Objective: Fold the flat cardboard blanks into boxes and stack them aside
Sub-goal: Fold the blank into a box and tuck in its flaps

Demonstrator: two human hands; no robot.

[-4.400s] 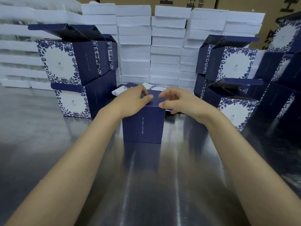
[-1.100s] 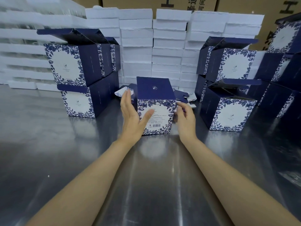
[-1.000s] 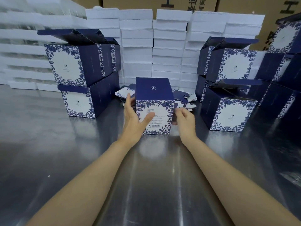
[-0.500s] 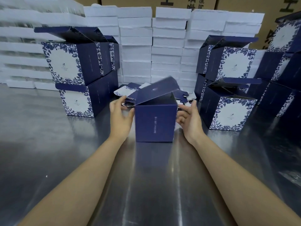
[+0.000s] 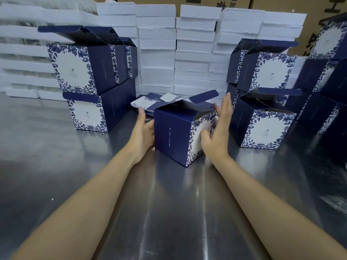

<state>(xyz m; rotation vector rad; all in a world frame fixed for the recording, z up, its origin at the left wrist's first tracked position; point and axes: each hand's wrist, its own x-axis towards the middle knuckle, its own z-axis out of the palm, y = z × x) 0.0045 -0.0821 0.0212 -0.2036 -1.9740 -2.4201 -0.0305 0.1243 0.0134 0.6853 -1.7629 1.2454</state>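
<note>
On the table (image 5: pixel 169 212), left hand (image 5: pixel 143 134) and right hand (image 5: pixel 218 132), grips flat, flank the lid-up navy floral box (image 5: pixel 171 132).

- Worktop (image 5: pixel 169 212): brushed metal, smooth, semi-glossy, with streaked reflections.
- Centre box (image 5: pixel 171 136): thin printed cardboard. The navy panels have a satin sheen, and one face is white with a blue floral print. The inner flap surface is dark and matt.
- Flat blanks (image 5: pixel 150 102), just behind the centre box: same printed card.
- Left stack (image 5: pixel 88 72) and right stack (image 5: pixel 262 126), either side of the centre box: same satin navy-and-floral card.
- White slabs (image 5: pixel 193 53), behind the centre box: foam-like, matt, grainy, with rough ragged edges.
- Brown cartons (image 5: pixel 281 2), furthest behind the centre box: plain matt cardboard with black print.
</note>
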